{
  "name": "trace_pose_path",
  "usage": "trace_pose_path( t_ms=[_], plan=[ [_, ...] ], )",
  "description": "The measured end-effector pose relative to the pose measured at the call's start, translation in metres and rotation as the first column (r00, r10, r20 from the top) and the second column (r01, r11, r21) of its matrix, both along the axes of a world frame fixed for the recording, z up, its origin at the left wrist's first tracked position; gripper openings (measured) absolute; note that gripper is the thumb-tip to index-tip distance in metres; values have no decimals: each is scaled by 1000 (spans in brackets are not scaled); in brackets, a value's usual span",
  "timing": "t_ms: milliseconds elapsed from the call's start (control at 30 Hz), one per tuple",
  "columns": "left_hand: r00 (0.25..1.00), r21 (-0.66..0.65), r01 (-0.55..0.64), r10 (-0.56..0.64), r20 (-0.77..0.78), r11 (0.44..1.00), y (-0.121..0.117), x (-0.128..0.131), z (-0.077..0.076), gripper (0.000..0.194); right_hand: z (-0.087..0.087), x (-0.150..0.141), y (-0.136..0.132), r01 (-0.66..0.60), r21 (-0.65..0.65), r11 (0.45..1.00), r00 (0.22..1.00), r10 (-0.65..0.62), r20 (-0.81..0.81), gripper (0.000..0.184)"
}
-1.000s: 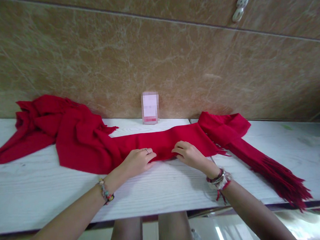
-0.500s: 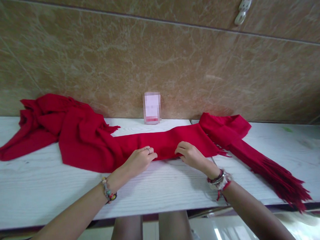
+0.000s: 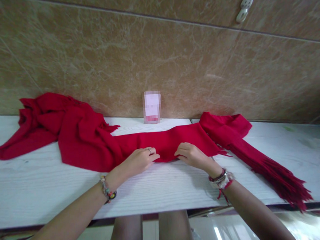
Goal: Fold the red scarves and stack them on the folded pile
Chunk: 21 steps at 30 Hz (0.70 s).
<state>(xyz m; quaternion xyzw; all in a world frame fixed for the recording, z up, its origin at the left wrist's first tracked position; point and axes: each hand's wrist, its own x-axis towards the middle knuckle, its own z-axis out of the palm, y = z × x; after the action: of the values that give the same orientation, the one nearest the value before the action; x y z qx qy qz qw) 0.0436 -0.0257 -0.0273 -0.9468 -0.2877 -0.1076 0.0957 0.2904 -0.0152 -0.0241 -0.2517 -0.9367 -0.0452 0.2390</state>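
A long red scarf (image 3: 167, 141) lies stretched across a white wood-grain table (image 3: 44, 194). It is bunched in folds at the left (image 3: 76, 135) and its fringed end (image 3: 291, 189) trails to the table's front edge at the right. My left hand (image 3: 139, 160), with a ring and a beaded bracelet, pinches the scarf's near edge at the middle. My right hand (image 3: 191, 155), with bracelets at the wrist, grips the same edge a little to the right. Both hands have curled fingers on the cloth.
A small blurred pink-white card (image 3: 151, 107) stands against the brown marble wall (image 3: 172, 60) behind the scarf. A white hook (image 3: 244, 7) is fixed high on the wall. My knees (image 3: 151, 232) show below the table edge.
My two hands have drawn slightly closer together along the scarf's near edge. The scarf has barely moved.
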Motion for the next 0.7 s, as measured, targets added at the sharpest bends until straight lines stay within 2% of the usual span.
trace_pose_path(
  t_ms=[200,333,433,533,700],
  plan=[
    [1000,86,15,-15,-1,996,-1,1,2,16,-3,-1,1,47,74,996,999,-47,-2,20],
    [999,56,5,-7,33,998,-2,2,3,19,-5,-3,0,20,77,997,998,-16,-60,23],
    [1000,-8,6,-6,10,1000,-3,3,4,22,-5,-5,-1,17,49,999,999,-15,-33,25],
    [999,-124,33,-36,-24,992,-4,2,6,31,-3,-4,-3,19,-7,1000,999,-19,40,26],
    [1000,-348,26,-19,22,937,-5,-6,11,51,1,-2,-3,0,-82,997,994,9,105,21]
  ],
)
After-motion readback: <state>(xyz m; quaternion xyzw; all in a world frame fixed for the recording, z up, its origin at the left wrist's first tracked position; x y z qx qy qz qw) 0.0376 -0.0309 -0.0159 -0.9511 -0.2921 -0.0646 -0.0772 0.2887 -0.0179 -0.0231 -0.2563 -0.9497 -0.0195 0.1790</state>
